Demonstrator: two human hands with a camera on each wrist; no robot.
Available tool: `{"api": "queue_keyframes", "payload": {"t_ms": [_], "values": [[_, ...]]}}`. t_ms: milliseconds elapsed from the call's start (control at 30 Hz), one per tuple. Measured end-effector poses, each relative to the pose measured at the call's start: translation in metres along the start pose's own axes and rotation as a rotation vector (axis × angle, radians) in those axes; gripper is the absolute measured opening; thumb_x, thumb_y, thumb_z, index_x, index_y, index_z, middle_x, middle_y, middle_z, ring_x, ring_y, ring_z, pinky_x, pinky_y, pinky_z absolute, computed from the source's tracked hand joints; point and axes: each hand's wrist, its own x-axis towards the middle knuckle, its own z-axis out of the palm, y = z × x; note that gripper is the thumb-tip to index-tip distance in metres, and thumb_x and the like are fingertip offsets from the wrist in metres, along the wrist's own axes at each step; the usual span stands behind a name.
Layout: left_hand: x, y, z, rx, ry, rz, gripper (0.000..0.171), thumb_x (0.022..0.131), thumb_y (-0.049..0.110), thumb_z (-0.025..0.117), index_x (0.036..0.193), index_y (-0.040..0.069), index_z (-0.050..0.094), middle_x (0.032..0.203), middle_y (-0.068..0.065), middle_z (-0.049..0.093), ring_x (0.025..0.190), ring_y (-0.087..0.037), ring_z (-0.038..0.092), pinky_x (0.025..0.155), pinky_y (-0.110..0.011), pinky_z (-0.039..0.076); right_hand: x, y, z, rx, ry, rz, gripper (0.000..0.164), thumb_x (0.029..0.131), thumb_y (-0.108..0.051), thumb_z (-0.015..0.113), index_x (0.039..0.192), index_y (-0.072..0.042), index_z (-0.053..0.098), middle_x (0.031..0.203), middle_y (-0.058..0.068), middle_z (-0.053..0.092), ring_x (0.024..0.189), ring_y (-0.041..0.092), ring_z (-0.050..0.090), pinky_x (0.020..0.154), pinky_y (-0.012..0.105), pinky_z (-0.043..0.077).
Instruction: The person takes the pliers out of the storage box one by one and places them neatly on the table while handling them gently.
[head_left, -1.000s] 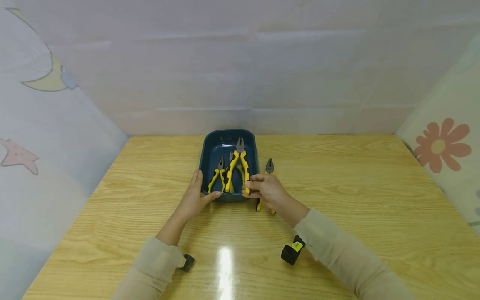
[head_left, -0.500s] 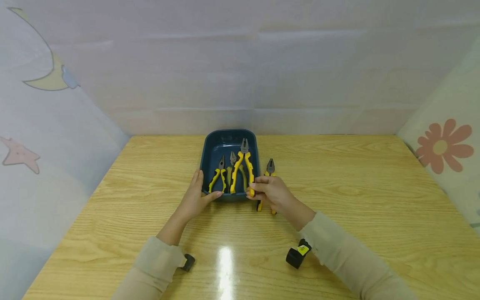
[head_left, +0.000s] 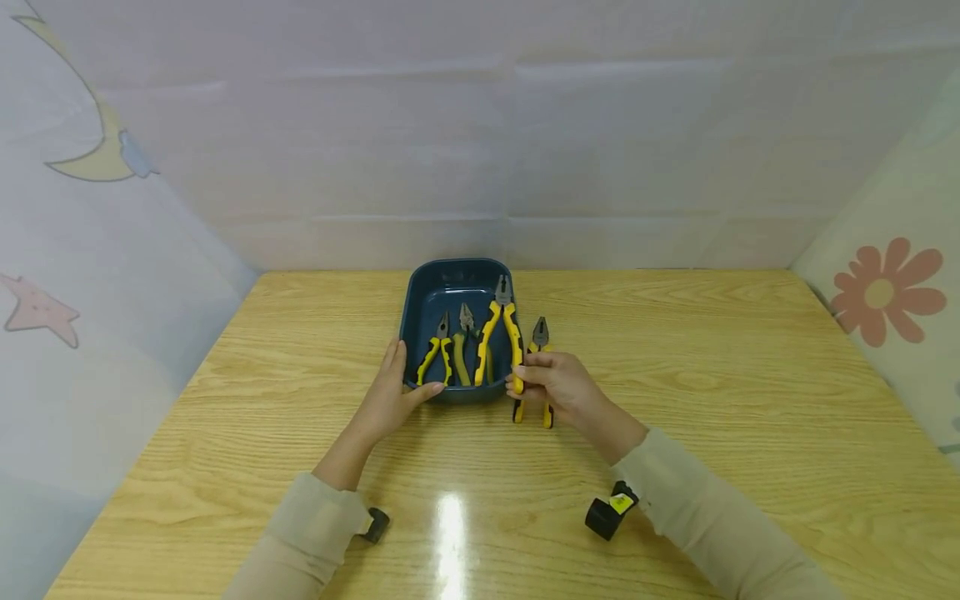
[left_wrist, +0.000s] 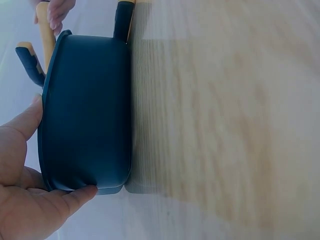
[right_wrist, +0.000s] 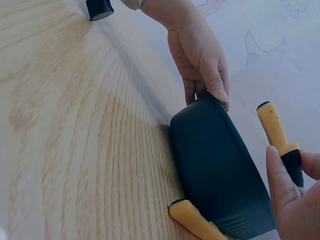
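Observation:
A dark blue plastic bin stands on the wooden table. My left hand grips its near left corner, thumb at the rim and fingers along the outer wall, as the left wrist view shows on the bin. My right hand pinches one handle of yellow-and-black combination pliers over the bin's right side; their jaws point away from me. In the right wrist view, the other handle of these pliers sticks up. Inside the bin lie small long-nose pliers and pliers with dull green handles.
Another pair of yellow-and-black pliers lies on the table right beside the bin, partly behind my right hand. A pale fabric backdrop rises behind the table's far edge. Black wrist-worn devices hang below both sleeves.
My right hand has moved right with the combination pliers, from over the middle of the bin to its right side, uncovering the green-handled pliers. My left hand has stayed on the bin.

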Motion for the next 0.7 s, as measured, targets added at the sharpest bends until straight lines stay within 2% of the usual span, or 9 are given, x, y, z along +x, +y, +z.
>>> {"api": "queue_keyframes", "payload": {"t_ms": [133,367,533,700], "values": [[0.0,0.0,0.0,-0.004,0.002,-0.001,0.091,0.08,0.04,0.058,0.137,0.0,-0.001,0.142,-0.012,-0.01,0.128,-0.03,0.002,0.1,-0.045,0.016,-0.001,0.002,-0.003,-0.014,0.006,-0.003,0.039,0.087,0.004,0.044,0.122,0.019,0.031,0.104,0.032,0.047,0.075,0.015,0.06,0.077,0.034,0.046],[0.001,0.001,0.0,0.011,0.006,0.01,0.092,0.08,0.041,0.057,0.137,-0.001,-0.001,0.142,-0.013,-0.01,0.128,-0.031,0.002,0.099,-0.045,0.016,-0.002,0.005,-0.01,-0.031,0.023,-0.017,0.038,0.087,0.003,0.046,0.119,0.019,0.035,0.094,0.021,0.053,0.076,0.017,0.06,0.075,0.032,0.047],[0.001,0.001,0.0,0.013,0.005,0.009,0.093,0.079,0.042,0.057,0.137,-0.001,-0.001,0.142,-0.012,-0.01,0.128,-0.03,0.002,0.099,-0.045,0.016,-0.005,0.004,-0.014,-0.023,0.026,-0.018,0.037,0.087,0.003,0.045,0.118,0.02,0.035,0.092,0.018,0.053,0.078,0.017,0.059,0.075,0.032,0.047],[0.001,0.002,0.001,0.011,0.005,0.007,0.093,0.079,0.042,0.057,0.137,-0.001,0.0,0.142,-0.012,-0.01,0.128,-0.031,0.003,0.099,-0.045,0.016,-0.009,0.003,-0.019,-0.019,0.008,-0.03,0.036,0.088,0.004,0.042,0.117,0.022,0.034,0.089,0.017,0.053,0.076,0.017,0.058,0.079,0.036,0.045]]}}
